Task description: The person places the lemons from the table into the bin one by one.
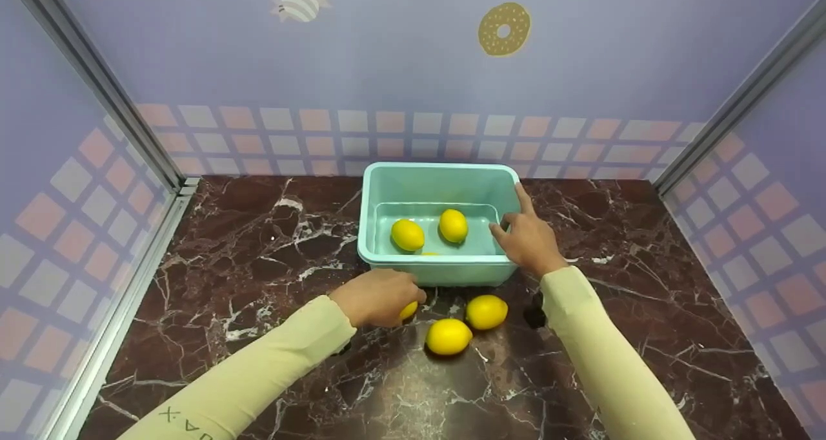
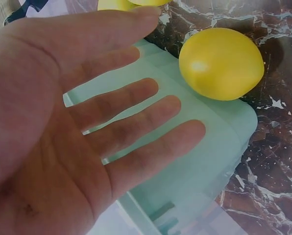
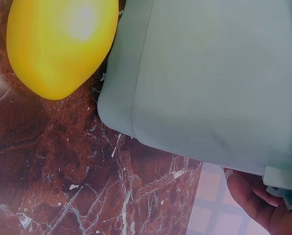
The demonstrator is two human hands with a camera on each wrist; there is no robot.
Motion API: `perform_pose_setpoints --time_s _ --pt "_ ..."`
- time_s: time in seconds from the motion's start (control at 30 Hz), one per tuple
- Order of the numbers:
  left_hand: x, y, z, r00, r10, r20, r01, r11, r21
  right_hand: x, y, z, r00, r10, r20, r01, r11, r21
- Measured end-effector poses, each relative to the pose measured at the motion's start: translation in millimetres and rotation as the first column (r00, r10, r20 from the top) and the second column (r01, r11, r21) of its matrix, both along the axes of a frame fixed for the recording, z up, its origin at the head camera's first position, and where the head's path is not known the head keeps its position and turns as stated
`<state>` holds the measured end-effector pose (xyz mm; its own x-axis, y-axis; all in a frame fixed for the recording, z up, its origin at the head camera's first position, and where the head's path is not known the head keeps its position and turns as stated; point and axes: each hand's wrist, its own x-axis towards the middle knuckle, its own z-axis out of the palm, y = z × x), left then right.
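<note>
A light green plastic bin [image 1: 445, 271] stands on the marbled table, with two lemons [image 1: 408, 235] and a sliver of a third showing inside. My left hand [image 1: 379, 296] is in front of the bin's near wall, fingers [image 2: 151, 152] spread and fairly straight, beside a lemon [image 2: 222, 63] that it partly covers in the head view. At the bin's right side, my right hand [image 1: 530, 239] grips the rim, the thumb over the inside and the index finger stretched along the edge. Two more lemons [image 1: 449, 336] lie close together on the table between the hands.
The dark red marbled table [image 1: 258, 362] runs back to a lilac wall [image 1: 413, 59] with checks and sweets printed on it. Similar panels rise at left and right, with metal posts [image 1: 97, 79] in the corners. The bin stands near the back wall.
</note>
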<state>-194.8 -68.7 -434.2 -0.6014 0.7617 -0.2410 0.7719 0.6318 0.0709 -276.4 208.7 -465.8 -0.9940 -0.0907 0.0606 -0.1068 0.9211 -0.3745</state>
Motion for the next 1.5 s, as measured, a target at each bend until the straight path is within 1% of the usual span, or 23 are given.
perform_pose_setpoints --time_s 0.3,0.43,0.8,1.07,1.3,1.5 --pt "-1.0 -1.4 -8.6 1.000 0.000 -0.008 0.001 0.999 0.034 -1.8 0 0.7 1.000 -0.010 0.004 0.010 1.000 0.009" --pt "-0.8 -2.0 -11.5 1.000 0.007 -0.009 -0.007 0.999 0.047 -1.5 0 0.4 1.000 -0.003 0.004 0.003 1.000 0.009" --pt "-3.9 -2.8 -20.6 1.000 0.021 -0.007 -0.020 0.999 0.027 -2.7 0 -0.1 1.000 -0.012 0.005 0.012 1.000 0.015" --pt "-5.6 -2.9 -23.6 1.000 0.020 -0.007 -0.020 1.000 0.014 -2.4 1 0.6 1.000 -0.006 0.009 0.006 1.000 0.005" --pt "-5.4 -1.4 -25.6 1.000 0.027 -0.004 -0.027 0.999 0.046 -2.8 1 0.2 1.000 -0.011 0.003 0.011 1.000 0.017" --pt "-4.9 -1.4 -28.5 0.999 0.029 -0.014 -0.028 0.999 0.042 -3.2 0 -0.8 1.000 -0.014 0.008 0.014 1.000 0.003"
